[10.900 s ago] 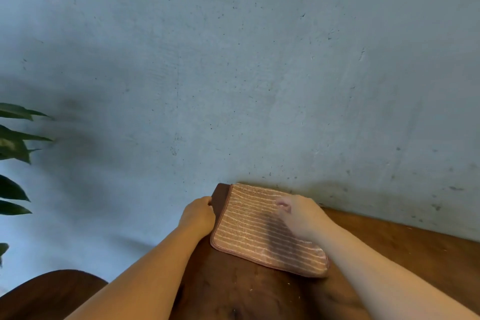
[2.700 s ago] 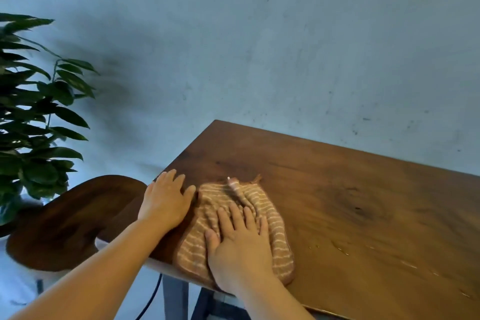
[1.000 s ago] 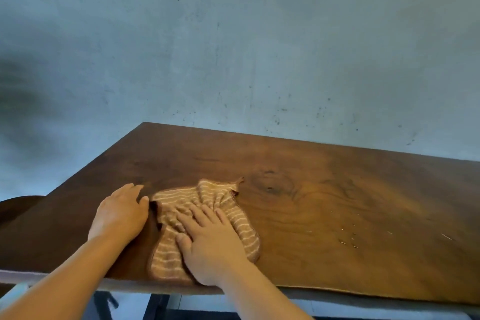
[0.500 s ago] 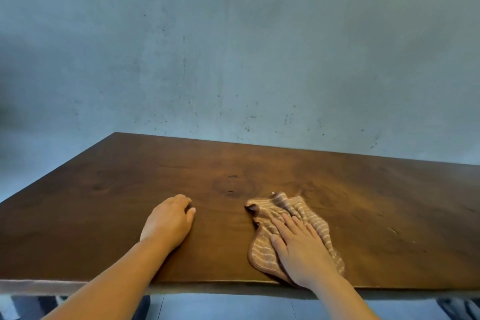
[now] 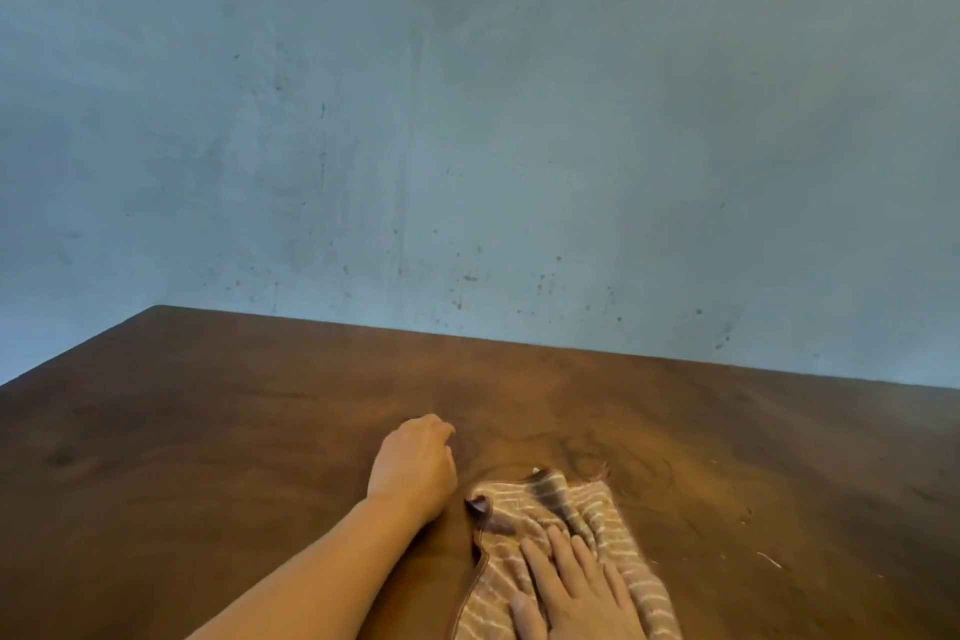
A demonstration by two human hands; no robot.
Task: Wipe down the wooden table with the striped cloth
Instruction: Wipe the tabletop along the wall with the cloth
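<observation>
Your wooden table (image 5: 260,457) fills the lower frame, dark brown with grain swirls at center. A blue-grey concrete wall (image 5: 467,120) backs it at 12 o'clock. Small pale specks (image 5: 769,559) lie at 3 o'clock of the striped cloth (image 5: 566,509). The cloth lies rumpled at 5 o'clock. Your right hand (image 5: 576,592) presses flat on it, fingers spread. Your left hand (image 5: 413,470) rests loosely curled, empty, just beside the cloth at its 10 o'clock.

One tabletop (image 5: 208,457) of dark wood is counted, and one striped cloth (image 5: 587,509) is seen bunched on it. Two hands are counted: one left hand (image 5: 413,470) resting on the bare wood and one right hand (image 5: 576,592) laid flat on the cloth. One grey-blue wall (image 5: 467,120) is recorded behind.
</observation>
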